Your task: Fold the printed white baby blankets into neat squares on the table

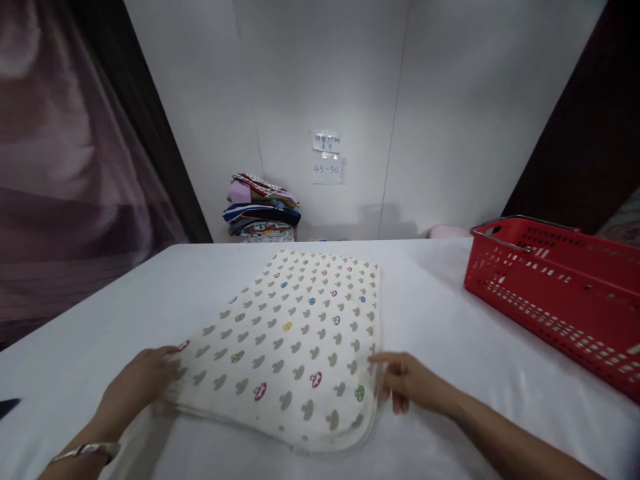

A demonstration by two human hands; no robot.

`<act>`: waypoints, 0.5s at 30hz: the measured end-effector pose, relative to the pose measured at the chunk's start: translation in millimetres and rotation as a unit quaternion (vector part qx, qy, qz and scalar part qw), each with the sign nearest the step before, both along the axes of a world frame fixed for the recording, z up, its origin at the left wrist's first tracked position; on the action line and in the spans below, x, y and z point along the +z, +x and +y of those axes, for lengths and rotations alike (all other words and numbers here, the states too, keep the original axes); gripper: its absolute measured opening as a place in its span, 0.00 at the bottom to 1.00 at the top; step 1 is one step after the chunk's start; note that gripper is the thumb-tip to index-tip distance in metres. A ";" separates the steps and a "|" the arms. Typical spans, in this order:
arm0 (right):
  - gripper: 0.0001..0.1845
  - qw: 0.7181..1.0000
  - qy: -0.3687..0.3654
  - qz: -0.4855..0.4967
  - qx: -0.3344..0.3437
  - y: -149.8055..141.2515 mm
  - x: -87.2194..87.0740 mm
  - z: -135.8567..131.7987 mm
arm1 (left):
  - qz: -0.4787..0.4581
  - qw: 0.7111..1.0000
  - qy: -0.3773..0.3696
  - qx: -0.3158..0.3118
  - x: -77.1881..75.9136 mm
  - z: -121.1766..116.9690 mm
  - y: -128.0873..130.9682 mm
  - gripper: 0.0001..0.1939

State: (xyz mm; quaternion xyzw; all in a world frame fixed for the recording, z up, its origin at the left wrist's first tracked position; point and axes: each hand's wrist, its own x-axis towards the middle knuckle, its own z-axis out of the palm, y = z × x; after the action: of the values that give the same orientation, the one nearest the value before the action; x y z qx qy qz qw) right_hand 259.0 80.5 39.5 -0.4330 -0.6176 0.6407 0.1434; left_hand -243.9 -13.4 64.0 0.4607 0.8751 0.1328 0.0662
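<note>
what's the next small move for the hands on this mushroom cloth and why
Probably a gentle outward pull to smooth the mushroom-print cloth: it lies spread on the white table, with the left hand at its near left corner and the right hand at its right edge, so both sides are within reach.

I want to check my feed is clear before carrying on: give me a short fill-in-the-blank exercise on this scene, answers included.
1. The cloth between the two hands is printed with small ____ shapes.
2. The basket at the right is coloured ____.
3. The bracelet is on the person's ____ wrist.
4. The lower paper on the wall reads ____.

Missing words: mushroom; red; left; 45-50.
</note>
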 end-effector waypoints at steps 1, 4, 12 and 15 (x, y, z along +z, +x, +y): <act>0.27 0.997 0.069 -0.008 -0.036 3.6 4.2 21.5 | 0.050 0.999 0.012 -0.018 -2.1 1.8 5.5 0.20; 0.20 0.974 0.180 -0.055 -0.123 8.9 9.9 97.7 | 0.111 0.989 0.061 -0.081 -15.9 5.5 37.7 0.22; 0.20 0.896 0.325 -0.214 -0.217 -10.4 -2.4 256.9 | 0.049 0.967 0.144 -0.205 -75.4 -11.7 126.3 0.22; 0.21 0.878 0.348 -0.263 -0.195 -24.8 -8.4 287.3 | 0.053 0.968 0.137 -0.205 -82.7 -19.0 124.9 0.22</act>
State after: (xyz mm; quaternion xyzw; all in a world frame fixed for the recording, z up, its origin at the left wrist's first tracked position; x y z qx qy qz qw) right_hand 234.3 367.8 31.1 -0.6196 -0.7187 0.2055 0.2394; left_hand -119.0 -32.3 -18.7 0.6413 0.7378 0.2101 -0.0177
